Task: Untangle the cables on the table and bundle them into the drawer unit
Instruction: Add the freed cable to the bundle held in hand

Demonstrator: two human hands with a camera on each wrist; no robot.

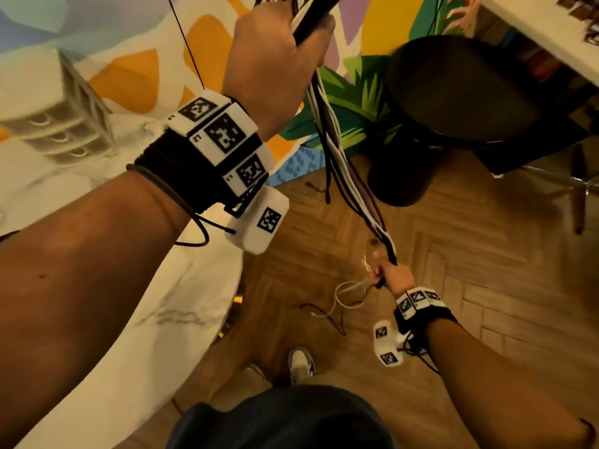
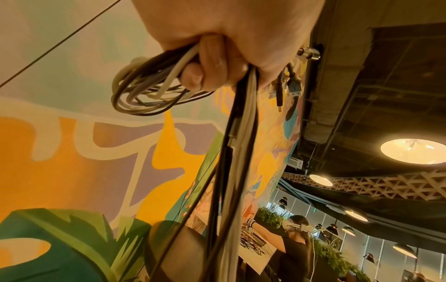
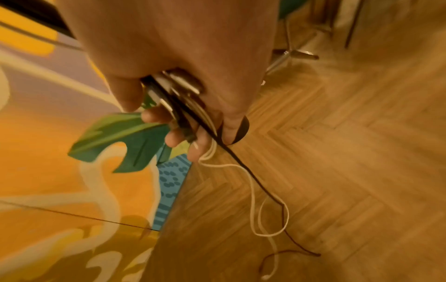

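A bundle of black and white cables runs taut between my two hands. My left hand is raised high and grips the top of the bundle; the left wrist view shows its fingers curled round a small coil of cables with plugs hanging beside it. My right hand is low over the floor and grips the bundle's lower end. Loose white and dark cable tails trail from it onto the floor. The clear drawer unit stands on the table at the left.
The white marble table fills the lower left, its edge next to my feet. A dark round chair stands ahead on the herringbone wood floor. Another table is at the top right. A painted wall lies behind.
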